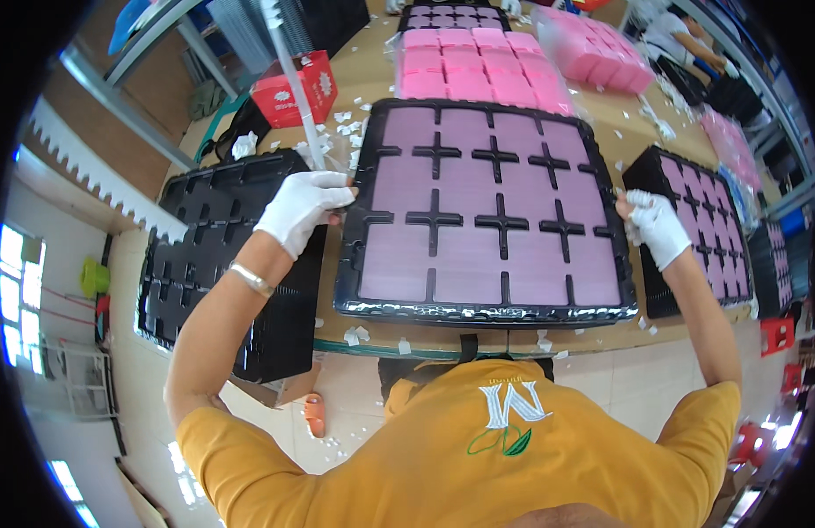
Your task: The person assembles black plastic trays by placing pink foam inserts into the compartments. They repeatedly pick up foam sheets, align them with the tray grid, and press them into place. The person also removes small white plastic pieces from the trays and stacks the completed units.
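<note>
By the near edge of the worktop [442,336], left hand [306,209] and right hand [661,229] grip opposite sides of the black compartment tray [486,311], seemingly positioning it; next calls for keeping it level.

Glossy plastic tray [486,311], matt cloth shirt [416,458], shiny metal wristband [251,280]

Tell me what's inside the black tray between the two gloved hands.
Flat-topped purple pieces show in the black tray, between black cross-shaped dividers. The tray's floor and whatever lies beneath those tops are covered.
</note>
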The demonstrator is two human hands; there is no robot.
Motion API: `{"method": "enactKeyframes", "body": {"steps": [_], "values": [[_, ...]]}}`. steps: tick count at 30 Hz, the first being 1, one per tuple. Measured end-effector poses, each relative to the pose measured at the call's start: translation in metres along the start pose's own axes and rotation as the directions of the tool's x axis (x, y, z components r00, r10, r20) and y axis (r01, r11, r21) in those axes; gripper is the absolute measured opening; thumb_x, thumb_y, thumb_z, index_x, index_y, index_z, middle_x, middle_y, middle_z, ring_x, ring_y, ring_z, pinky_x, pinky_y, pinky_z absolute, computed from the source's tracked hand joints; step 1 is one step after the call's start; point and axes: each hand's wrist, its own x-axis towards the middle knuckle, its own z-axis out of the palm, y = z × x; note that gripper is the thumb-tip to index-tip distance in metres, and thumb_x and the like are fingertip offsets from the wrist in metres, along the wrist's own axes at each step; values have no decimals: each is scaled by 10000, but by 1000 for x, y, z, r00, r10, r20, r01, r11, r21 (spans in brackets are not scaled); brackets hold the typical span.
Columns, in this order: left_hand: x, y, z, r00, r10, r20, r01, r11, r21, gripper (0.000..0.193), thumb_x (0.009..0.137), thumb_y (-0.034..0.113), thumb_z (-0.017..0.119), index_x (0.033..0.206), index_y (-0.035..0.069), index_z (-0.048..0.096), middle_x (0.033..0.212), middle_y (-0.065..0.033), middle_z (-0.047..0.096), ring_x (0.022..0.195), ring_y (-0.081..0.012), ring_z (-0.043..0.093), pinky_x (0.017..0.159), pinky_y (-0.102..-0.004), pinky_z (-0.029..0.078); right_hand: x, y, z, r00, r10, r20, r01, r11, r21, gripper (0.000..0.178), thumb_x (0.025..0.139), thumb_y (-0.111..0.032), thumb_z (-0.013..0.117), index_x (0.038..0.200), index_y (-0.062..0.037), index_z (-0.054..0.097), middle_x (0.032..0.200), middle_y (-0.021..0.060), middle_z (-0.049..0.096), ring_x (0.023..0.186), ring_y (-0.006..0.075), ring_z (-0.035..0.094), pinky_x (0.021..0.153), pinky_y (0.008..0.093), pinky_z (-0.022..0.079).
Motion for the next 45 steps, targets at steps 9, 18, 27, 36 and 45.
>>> {"method": "enactKeyframes", "body": {"steps": [9, 18, 27, 36, 45], "values": [[8, 74, 67, 983, 160, 88, -158, 987, -22, 345, 830, 177, 709, 1132, 38, 618, 901, -2, 608, 734, -99, 579, 602, -262, 473, 0, -31, -107, 983, -161, -89, 150, 981, -122, 293, 868, -247, 681, 1090, -57, 687, 785, -61, 581, 649, 34, 480, 555, 205, 364], [49, 120, 354, 801, 201, 563, -158, 979, -125, 209, 809, 179, 708, 783, 7, 591, 671, -59, 551, 606, -155, 565, 570, -280, 476, 0, 44, -352, 856, -290, -428, -191, 591, -784, 355, 922, -332, 543, 903, 6, 650, 781, 127, 621, 728, 266, 555, 683, 378, 452], [52, 72, 481, 846, -86, 526, 190, 971, -148, 290, 788, 38, 706, 991, 13, 500, 788, -86, 560, 612, -163, 566, 519, -321, 557, 19, 127, -416, 805, -88, -587, -443, 569, -693, 377, 923, -338, 509, 1045, -27, 684, 973, 231, 679, 889, 408, 643, 806, 416, 495], [54, 60, 495, 811, -126, 571, 291, 934, -206, 245, 816, 47, 701, 931, 22, 486, 810, -94, 544, 689, -219, 603, 608, -381, 596, 49, 167, -444, 817, -158, -554, -449, 429, -784, 322, 945, -308, 522, 974, -30, 681, 921, 197, 683, 890, 381, 641, 788, 391, 500], [41, 54, 498, 767, -165, 620, 300, 947, -118, 355, 773, 55, 740, 989, 12, 462, 828, -96, 537, 657, -197, 603, 512, -338, 577, 47, 147, -436, 856, -117, -504, -477, 199, -856, 354, 959, -307, 476, 876, -56, 711, 928, 186, 681, 875, 376, 645, 776, 393, 521]]}}
